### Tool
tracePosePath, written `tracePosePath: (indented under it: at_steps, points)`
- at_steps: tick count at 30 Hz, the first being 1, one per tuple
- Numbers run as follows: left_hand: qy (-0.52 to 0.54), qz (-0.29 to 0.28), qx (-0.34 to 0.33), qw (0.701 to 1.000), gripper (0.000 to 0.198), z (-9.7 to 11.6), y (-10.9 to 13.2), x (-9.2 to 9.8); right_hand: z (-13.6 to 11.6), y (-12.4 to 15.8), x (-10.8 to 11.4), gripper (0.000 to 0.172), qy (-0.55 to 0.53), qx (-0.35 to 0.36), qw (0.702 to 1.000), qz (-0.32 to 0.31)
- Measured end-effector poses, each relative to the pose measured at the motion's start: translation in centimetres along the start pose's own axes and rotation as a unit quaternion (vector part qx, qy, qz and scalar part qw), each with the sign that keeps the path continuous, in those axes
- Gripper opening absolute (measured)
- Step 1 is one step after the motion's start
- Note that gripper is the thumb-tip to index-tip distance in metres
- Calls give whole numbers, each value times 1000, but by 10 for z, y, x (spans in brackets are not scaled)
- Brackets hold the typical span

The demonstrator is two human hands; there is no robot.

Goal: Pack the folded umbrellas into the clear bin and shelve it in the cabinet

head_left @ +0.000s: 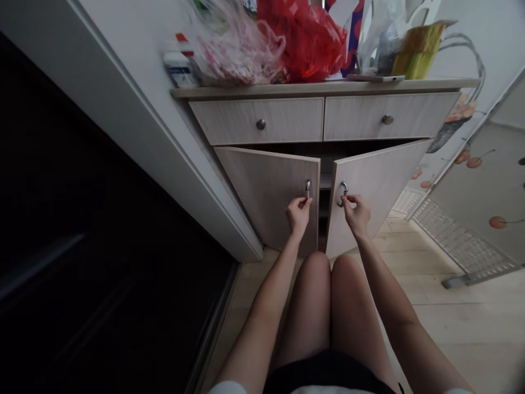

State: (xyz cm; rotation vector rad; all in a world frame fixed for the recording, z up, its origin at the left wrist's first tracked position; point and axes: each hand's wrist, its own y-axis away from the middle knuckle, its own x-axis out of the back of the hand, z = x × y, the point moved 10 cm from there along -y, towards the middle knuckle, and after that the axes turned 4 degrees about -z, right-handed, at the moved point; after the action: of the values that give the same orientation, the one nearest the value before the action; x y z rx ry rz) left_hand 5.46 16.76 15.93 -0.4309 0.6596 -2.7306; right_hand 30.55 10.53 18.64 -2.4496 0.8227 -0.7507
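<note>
Door [258, 191] on the left of the cabinet [254, 92] stands ajar beside the wall; opened wide, it could bump that wall [197, 158]. Left hand [299, 214] pinches the lower end of the left handle [308, 187] between thumb and fingertips, closed but shallow, so a hard tug could make it slip off. Knees [316, 264] sit just in front of the gap, and swinging either door further out could knock its edge against them. Right hand [357, 214] has a similar closed fingertip pinch on the right handle [343, 187], fixed to the right door [377, 189], also ajar; uneven pulling might jolt the cabinet. That could shift the phone [376, 78] lying near the front edge of the top. Further right, the screen [484, 186] stands close enough that a wide swing might brush it.

As for writing, the white bottle [179, 71] at left bears a dark label too blurred to read. No lettering is legible on the clear bag [241, 57], red bag [305, 46], patterned box [355, 41] or yellow bag [419, 50]. The screen shows printed cherries, with no readable words.
</note>
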Motion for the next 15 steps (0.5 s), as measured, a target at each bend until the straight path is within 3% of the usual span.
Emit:
tracePosePath:
  at_steps: [9, 15]
  points:
    - [-88, -18, -2, 996, 9, 11, -28, -28, 7, -28, -44, 49, 43, -42, 998, -33]
    - [-109, -23, -1, 994, 11, 9, -42, -42, 6, -46, -63, 47, 48, -25, 998, -22]
